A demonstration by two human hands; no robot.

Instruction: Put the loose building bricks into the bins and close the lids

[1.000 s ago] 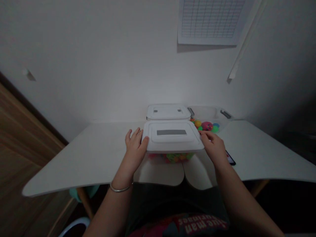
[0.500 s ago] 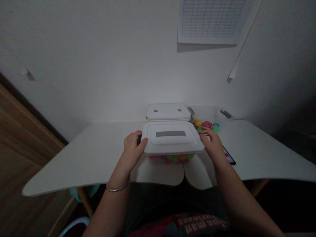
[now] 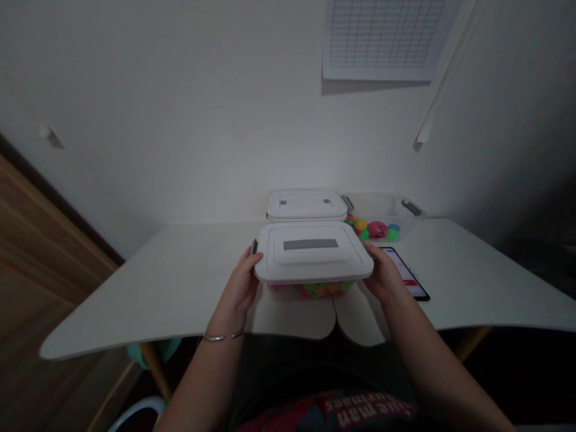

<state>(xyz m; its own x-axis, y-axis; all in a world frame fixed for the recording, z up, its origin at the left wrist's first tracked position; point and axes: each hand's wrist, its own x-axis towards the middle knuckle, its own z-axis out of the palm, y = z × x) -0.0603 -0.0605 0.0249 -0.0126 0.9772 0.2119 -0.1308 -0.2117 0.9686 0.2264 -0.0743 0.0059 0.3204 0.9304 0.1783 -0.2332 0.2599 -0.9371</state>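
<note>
In front of me stands a clear storage box with a white lid on top and small colourful pieces showing through its wall. A grey strip runs across the lid's middle. My left hand grips the box's left side, its thumb at the lid's edge and its other fingers mostly hidden beneath. Above that hand a dark grey latch sticks up. My right hand holds the right side, its fingers tucked under the lid's rim and largely out of sight.
Behind stands a second box with a white lid. Beside it, an open clear bin holds bright balls. A phone lies right of my right hand on the white table, against the wall.
Both hands have slid from the lid's upper edges down along the box's sides, fingers now curling below the rim. The left latch shows more. The box stays about where it was.
</note>
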